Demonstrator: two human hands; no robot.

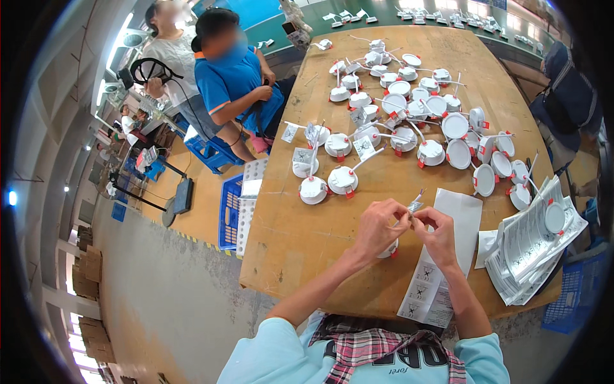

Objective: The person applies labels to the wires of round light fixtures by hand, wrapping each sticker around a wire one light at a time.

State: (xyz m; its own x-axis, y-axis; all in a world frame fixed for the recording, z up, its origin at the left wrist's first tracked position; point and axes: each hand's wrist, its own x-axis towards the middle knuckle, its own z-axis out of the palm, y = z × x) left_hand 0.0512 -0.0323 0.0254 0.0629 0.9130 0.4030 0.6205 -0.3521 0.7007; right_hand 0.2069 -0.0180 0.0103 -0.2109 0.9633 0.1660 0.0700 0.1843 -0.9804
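Both your hands meet over the near table (307,256) edge: left hand (377,227) and right hand (438,237) are pinched together on the small lead end (416,206), which sits right between the fingertips w/ its wire tips pointing to about 1 o'clock. The white round lamp (389,251) lies under your left palm at roughly 6 o'clock from the pinch, so the left's nearer. Lamp's mostly hidden by that hand, and can't tell how the lead joins it.
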